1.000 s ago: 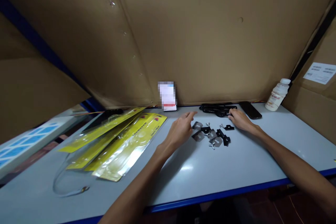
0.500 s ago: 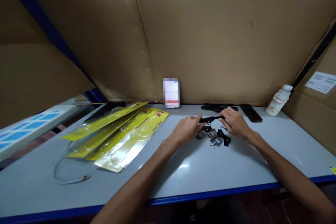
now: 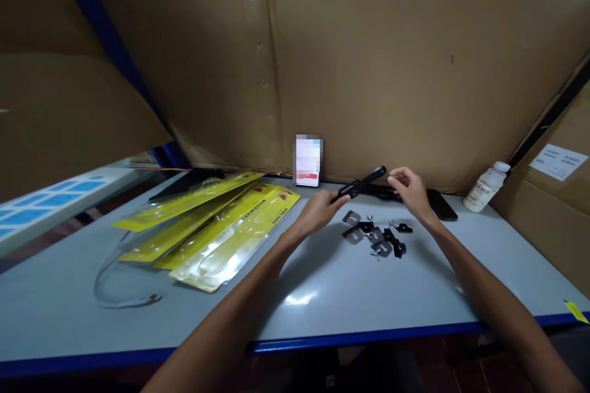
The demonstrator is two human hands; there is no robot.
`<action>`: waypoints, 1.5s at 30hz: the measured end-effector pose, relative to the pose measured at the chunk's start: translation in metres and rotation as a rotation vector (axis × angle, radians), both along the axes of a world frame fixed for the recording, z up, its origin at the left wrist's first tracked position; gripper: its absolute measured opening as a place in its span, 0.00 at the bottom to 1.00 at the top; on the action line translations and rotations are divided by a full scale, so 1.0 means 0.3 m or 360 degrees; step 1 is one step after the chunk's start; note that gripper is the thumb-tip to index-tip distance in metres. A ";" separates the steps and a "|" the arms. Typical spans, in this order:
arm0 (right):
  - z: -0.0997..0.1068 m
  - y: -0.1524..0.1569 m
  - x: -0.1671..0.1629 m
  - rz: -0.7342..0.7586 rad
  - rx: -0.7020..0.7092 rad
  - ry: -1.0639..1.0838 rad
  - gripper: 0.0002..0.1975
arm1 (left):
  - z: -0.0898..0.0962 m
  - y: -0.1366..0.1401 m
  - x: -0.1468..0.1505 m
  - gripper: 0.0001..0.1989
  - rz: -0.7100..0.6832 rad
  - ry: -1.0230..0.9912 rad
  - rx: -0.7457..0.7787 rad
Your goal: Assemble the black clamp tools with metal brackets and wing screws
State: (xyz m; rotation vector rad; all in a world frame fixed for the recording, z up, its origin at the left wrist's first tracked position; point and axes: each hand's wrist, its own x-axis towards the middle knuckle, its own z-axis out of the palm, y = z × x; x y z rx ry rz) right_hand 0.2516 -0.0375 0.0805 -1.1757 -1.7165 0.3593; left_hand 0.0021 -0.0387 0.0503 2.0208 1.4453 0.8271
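Table (image 3: 318, 319), blue along its near edge. Yellow packages (image 3: 246, 227) fan across its left part. Left hand (image 3: 317, 212): fingers pinching the lower end of 1 black bar (image 3: 370, 178), which slants up above the table, toward the far edge. Right hand (image 3: 413, 194): just beside the bar's upper end, fingers half-curled and slightly parted from the thumb. Nearer the near edge than the bar lie gray plates (image 3: 383, 249), black brackets (image 3: 391, 237) and small screws (image 3: 375, 254).
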 end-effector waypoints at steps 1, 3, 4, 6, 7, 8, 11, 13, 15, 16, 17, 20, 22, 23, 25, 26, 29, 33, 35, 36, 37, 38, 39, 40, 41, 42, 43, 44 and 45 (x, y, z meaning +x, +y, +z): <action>-0.026 0.006 0.002 0.0007 -0.0079 -0.0053 0.09 | -0.008 0.013 -0.009 0.23 0.0095 -0.0070 -0.0003; -0.077 -0.001 0.002 0.0160 -0.0256 -0.0383 0.07 | -0.023 0.037 -0.026 0.21 0.0230 -0.0171 -0.0028; -0.099 -0.011 -0.002 0.0232 -0.0309 -0.0575 0.06 | -0.030 0.047 -0.034 0.21 0.0269 -0.0194 -0.0041; -0.131 -0.039 -0.015 0.0316 -0.0351 -0.0879 0.07 | -0.041 0.061 -0.048 0.20 0.0303 -0.0194 -0.0057; -0.140 -0.051 -0.022 0.0338 -0.0353 -0.0975 0.08 | -0.046 0.066 -0.053 0.20 0.0308 -0.0183 -0.0060; -0.146 -0.061 -0.030 0.0356 -0.0357 -0.1033 0.09 | -0.051 0.069 -0.057 0.20 0.0310 -0.0168 -0.0063; -0.154 -0.069 -0.045 0.0371 -0.0364 -0.1074 0.09 | -0.064 0.076 -0.058 0.21 0.0301 -0.0118 -0.0075; -0.159 -0.065 -0.050 0.0332 -0.0365 -0.1050 0.08 | -0.073 0.078 -0.055 0.21 0.0279 -0.0079 -0.0077; -0.166 -0.063 -0.055 0.0282 -0.0335 -0.1034 0.07 | -0.078 0.078 -0.052 0.21 0.0244 -0.0031 -0.0081; -0.168 -0.065 -0.057 0.0273 -0.0320 -0.1023 0.05 | -0.080 0.076 -0.051 0.21 0.0224 -0.0004 -0.0084; -0.170 -0.069 -0.059 0.0281 -0.0313 -0.1004 0.04 | -0.081 0.074 -0.050 0.21 0.0202 0.0026 -0.0089; -0.165 -0.091 -0.063 0.0354 -0.0320 -0.0879 0.03 | -0.081 0.068 -0.050 0.20 0.0130 0.0108 -0.0101; -0.152 -0.105 -0.062 0.0346 -0.0282 -0.0757 0.05 | -0.081 0.062 -0.048 0.20 0.0072 0.0147 -0.0103; -0.144 -0.111 -0.061 0.0324 -0.0244 -0.0695 0.05 | -0.081 0.059 -0.045 0.20 0.0040 0.0160 -0.0104; -0.127 -0.118 -0.056 0.0298 -0.0182 -0.0577 0.08 | -0.080 0.050 -0.037 0.19 -0.0020 0.0176 -0.0106; -0.119 -0.120 -0.053 0.0304 -0.0166 -0.0527 0.09 | -0.078 0.045 -0.032 0.19 -0.0045 0.0182 -0.0107; -0.111 -0.118 -0.043 0.0329 -0.0171 -0.0447 0.13 | -0.070 0.024 -0.013 0.17 -0.0097 0.0202 -0.0102; -0.125 -0.102 -0.036 0.0253 -0.0210 -0.0431 0.14 | -0.056 0.004 0.006 0.15 -0.0158 0.0224 -0.0083; -0.130 -0.097 -0.039 0.0236 -0.0212 -0.0390 0.13 | -0.053 -0.001 0.011 0.15 -0.0190 0.0234 -0.0078; -0.131 -0.096 -0.040 0.0236 -0.0210 -0.0362 0.12 | -0.052 -0.003 0.012 0.14 -0.0204 0.0240 -0.0077; -0.131 -0.097 -0.042 0.0236 -0.0210 -0.0332 0.11 | -0.053 -0.005 0.013 0.14 -0.0219 0.0245 -0.0076; -0.129 -0.098 -0.043 0.0236 -0.0213 -0.0304 0.10 | -0.055 -0.007 0.014 0.14 -0.0236 0.0249 -0.0075; -0.126 -0.099 -0.044 0.0230 -0.0216 -0.0284 0.09 | -0.057 -0.009 0.015 0.14 -0.0257 0.0251 -0.0077; -0.122 -0.100 -0.044 0.0219 -0.0218 -0.0283 0.09 | -0.059 -0.010 0.015 0.14 -0.0285 0.0252 -0.0086; -0.119 -0.101 -0.043 0.0204 -0.0217 -0.0307 0.08 | -0.061 -0.012 0.017 0.15 -0.0320 0.0252 -0.0106; -0.115 -0.103 -0.042 0.0189 -0.0208 -0.0356 0.08 | -0.062 -0.014 0.018 0.15 -0.0357 0.0252 -0.0130; -0.111 -0.104 -0.042 0.0177 -0.0190 -0.0427 0.07 | -0.062 -0.016 0.021 0.15 -0.0387 0.0253 -0.0156; -0.108 -0.107 -0.043 0.0173 -0.0167 -0.0511 0.07 | -0.061 -0.019 0.024 0.16 -0.0405 0.0250 -0.0176; -0.106 -0.109 -0.044 0.0171 -0.0148 -0.0595 0.07 | -0.059 -0.021 0.028 0.15 -0.0411 0.0240 -0.0193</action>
